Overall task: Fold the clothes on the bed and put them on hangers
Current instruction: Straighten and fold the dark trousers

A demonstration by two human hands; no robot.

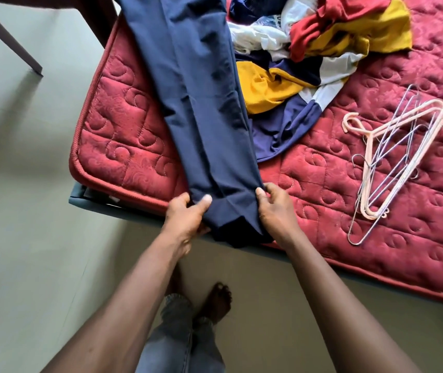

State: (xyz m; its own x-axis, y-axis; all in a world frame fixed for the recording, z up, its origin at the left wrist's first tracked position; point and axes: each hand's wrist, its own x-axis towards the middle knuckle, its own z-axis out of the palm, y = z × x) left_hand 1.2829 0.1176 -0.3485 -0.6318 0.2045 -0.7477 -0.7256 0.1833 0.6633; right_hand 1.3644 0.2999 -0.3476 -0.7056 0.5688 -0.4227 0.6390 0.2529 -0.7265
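Navy blue trousers (199, 98) lie stretched lengthwise along the left side of the red quilted mattress (376, 197), legs stacked flat, hems hanging slightly over the near edge. My left hand (188, 214) pinches the left side of the hems, thumb on top. My right hand (275, 208) grips the right side of the hems. A pile of unfolded clothes (320, 47) in red, yellow, white and navy sits behind, touching the trousers. A bunch of hangers (392, 160), pink plastic and thin wire, lies on the mattress to the right.
The mattress rests on a dark frame (94, 200) whose corner juts out at the left. A wooden chair leg (7, 39) stands on the pale floor at the upper left. My bare feet and jeans (188, 332) are below, close to the bed edge.
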